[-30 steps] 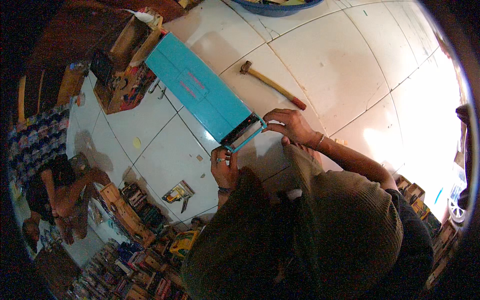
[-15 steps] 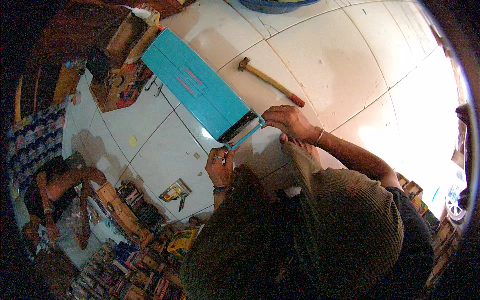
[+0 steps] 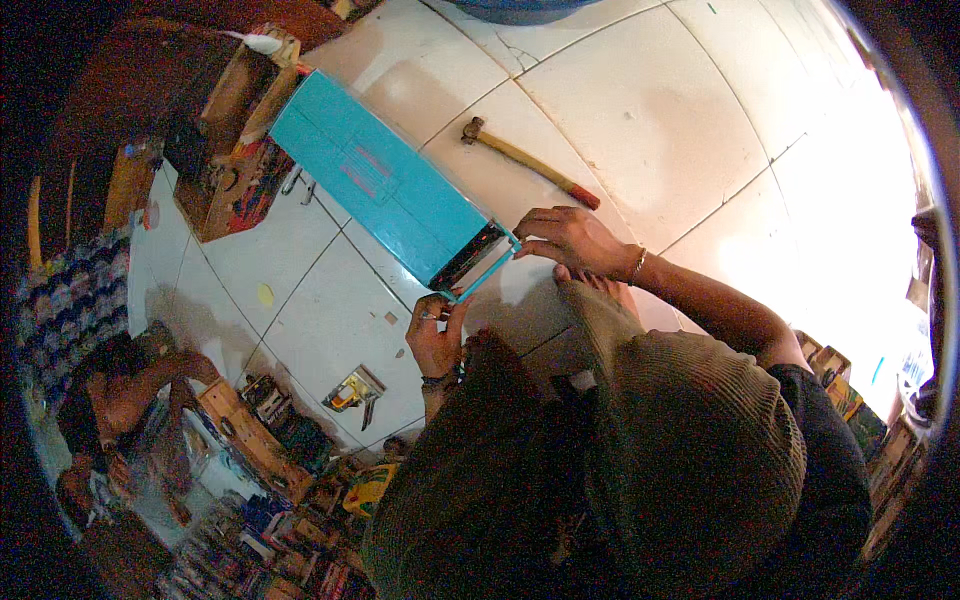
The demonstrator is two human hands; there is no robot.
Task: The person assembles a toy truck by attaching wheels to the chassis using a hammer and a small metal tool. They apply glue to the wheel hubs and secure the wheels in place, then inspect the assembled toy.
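A long teal box lies slanted on the white tiled floor, its dark open end turned toward me. My left hand pinches the near left corner of that end. My right hand, a bracelet on its wrist, grips the right corner of the same end. My bare toes rest on the tile just below the right hand. The brim of my cap and my clothing hide the floor beneath my arms.
A wooden-handled hammer lies on the tiles beyond the box. An open wooden toolbox stands at the box's far end. A small yellow tool lies lower left. Another person sits at the left among crates of goods.
Both hands stay at the open end of the teal box. My left hand has crept up to the box's corner, and the box has shifted a little.
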